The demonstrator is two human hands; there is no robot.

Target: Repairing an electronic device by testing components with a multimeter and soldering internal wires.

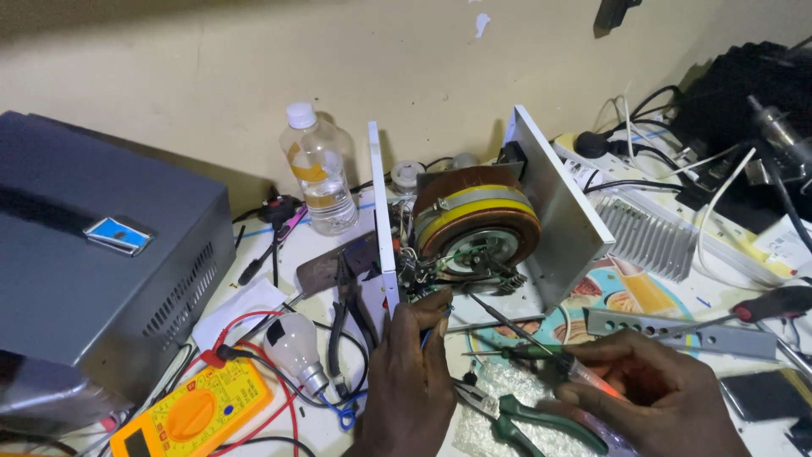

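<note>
A left hand [412,360] pinches the white chassis [382,222] edge beside the toroidal transformer [478,222] (at 12 o'clock); the right hand [651,385] grips a screwdriver [541,360], fingers closed.

Glossy copper-wound coil [478,222] in matt sheet-metal chassis [558,207]; clear plastic bottle [320,173]; ribbed aluminium heatsink [647,239].

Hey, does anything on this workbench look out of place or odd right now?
Yes. The metal case is open, its big copper coil exposed. A bare light bulb lies loose among tangled red wires beside the yellow meter. The right hand holds a screwdriver; the left hand rests at the case edge.
</note>
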